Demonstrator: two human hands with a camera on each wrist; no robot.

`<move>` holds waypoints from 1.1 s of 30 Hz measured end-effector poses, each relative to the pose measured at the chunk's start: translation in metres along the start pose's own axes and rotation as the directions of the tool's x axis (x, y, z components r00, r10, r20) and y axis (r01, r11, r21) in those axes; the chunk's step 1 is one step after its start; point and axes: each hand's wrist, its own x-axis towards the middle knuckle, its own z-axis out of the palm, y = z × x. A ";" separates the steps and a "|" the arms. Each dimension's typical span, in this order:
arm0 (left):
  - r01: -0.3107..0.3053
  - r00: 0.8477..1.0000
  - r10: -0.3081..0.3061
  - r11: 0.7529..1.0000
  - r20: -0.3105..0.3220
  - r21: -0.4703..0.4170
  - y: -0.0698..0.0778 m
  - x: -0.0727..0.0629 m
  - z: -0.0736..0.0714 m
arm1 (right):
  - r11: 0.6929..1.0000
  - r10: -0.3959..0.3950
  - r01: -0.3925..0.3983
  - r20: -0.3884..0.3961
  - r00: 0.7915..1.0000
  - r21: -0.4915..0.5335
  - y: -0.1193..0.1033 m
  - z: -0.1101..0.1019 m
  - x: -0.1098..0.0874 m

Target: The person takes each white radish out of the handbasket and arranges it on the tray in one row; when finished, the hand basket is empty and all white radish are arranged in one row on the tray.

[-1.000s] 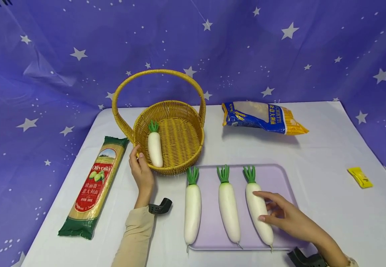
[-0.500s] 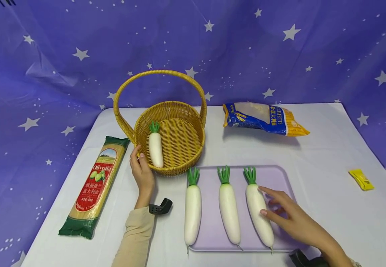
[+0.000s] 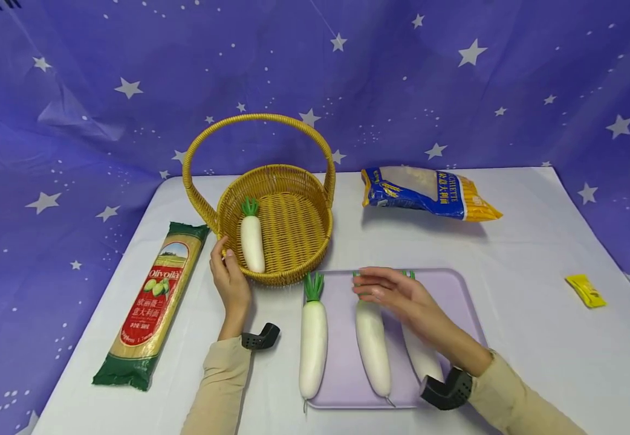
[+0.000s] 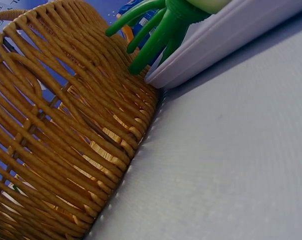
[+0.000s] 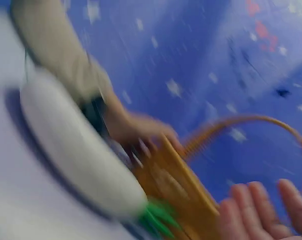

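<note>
My left hand [image 3: 230, 281] holds the near-left rim of a wicker basket [image 3: 315, 263], close to where its handle joins. A white radish with green leaves [image 3: 253, 244] lies inside. My right hand [image 3: 399, 296] is over the lilac tray [image 3: 342, 396] with its fingers extended and nothing in them. It covers most of the leaves of the middle radish [image 3: 373, 353], and its wrist overlaps the right radish [image 3: 421, 356]. A left radish [image 3: 313, 350] lies along the tray's left edge, leaves toward the basket. In the right wrist view, my fingers [image 5: 261, 210] look straight and spread.
A spaghetti packet [image 3: 154, 302] lies left of the basket. A blue and orange pasta bag [image 3: 429, 193] lies at the back right. Far right is a small yellow packet [image 3: 586, 290]. A purple starry cloth [image 3: 380, 90] hangs behind the white table [image 3: 532, 254].
My right hand has left the right radish and moved left and away from me, over the middle radish's leaves. My left hand and the basket have stayed in place.
</note>
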 end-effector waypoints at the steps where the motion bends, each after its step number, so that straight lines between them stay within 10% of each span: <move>1: -0.001 1.000 0.001 1.000 0.000 0.001 0.000 0.001 0.000 | 0.996 0.011 -0.015 0.037 0.999 0.094 0.001 0.008 0.011; 6: 0.004 1.000 -0.004 1.000 0.001 0.004 0.000 0.003 -0.001 | 0.904 0.049 -0.098 0.126 0.991 0.415 0.004 0.049 0.068; 13: 0.024 1.000 -0.024 1.000 0.002 0.008 0.001 0.003 0.000 | 0.881 0.065 -0.106 0.103 0.993 0.461 0.010 0.076 0.157; 23: 0.019 1.000 -0.019 1.000 -0.015 0.004 -0.001 0.005 -0.002 | 0.781 0.184 -0.044 -0.163 0.969 0.622 0.036 0.087 0.215; 28: 0.036 0.999 -0.036 0.999 -0.018 0.002 -0.001 0.003 -0.001 | 0.852 0.244 -0.023 -0.357 0.902 0.524 0.040 0.093 0.225; 33: 0.036 0.999 -0.036 0.999 -0.013 0.002 -0.001 0.001 0.000 | 0.968 0.249 -0.197 -0.469 0.848 0.157 0.044 0.096 0.222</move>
